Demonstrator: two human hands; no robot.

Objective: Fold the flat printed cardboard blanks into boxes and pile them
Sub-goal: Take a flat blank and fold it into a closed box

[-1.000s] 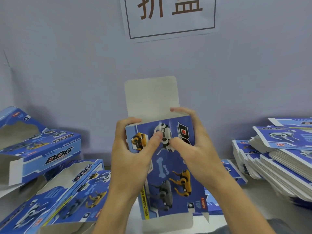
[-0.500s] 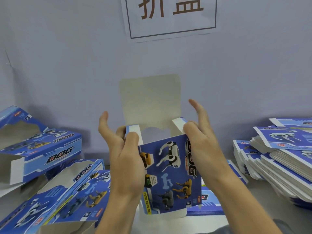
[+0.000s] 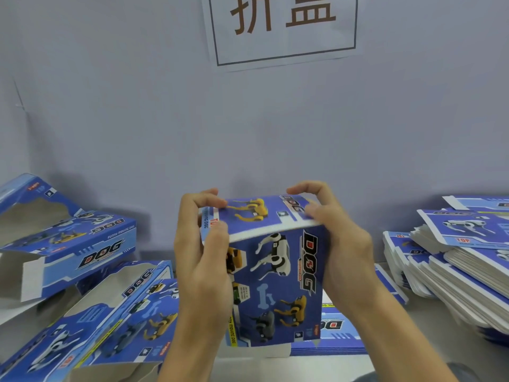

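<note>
I hold a blue printed box (image 3: pixel 278 285) with robot-dog pictures upright in front of me. Its top flap (image 3: pixel 256 216) is folded down over the opening. My left hand (image 3: pixel 203 266) grips the box's left side, fingers curled over the flap's left end. My right hand (image 3: pixel 341 244) grips the right side, fingers curled over the flap's far right edge and thumb on the flap. A pile of folded boxes (image 3: pixel 77 271) lies at the left. A stack of flat blanks (image 3: pixel 462 271) sits at the right.
A grey wall stands close behind, with a paper sign (image 3: pixel 283 28) pinned at the top. More flat blanks (image 3: pixel 330 337) lie on the table (image 3: pixel 429 332) under the held box.
The tall top flap, upright before, has been folded down over the box opening. Both hands moved from the side tabs onto the flap, and the box now sits lower and more upright.
</note>
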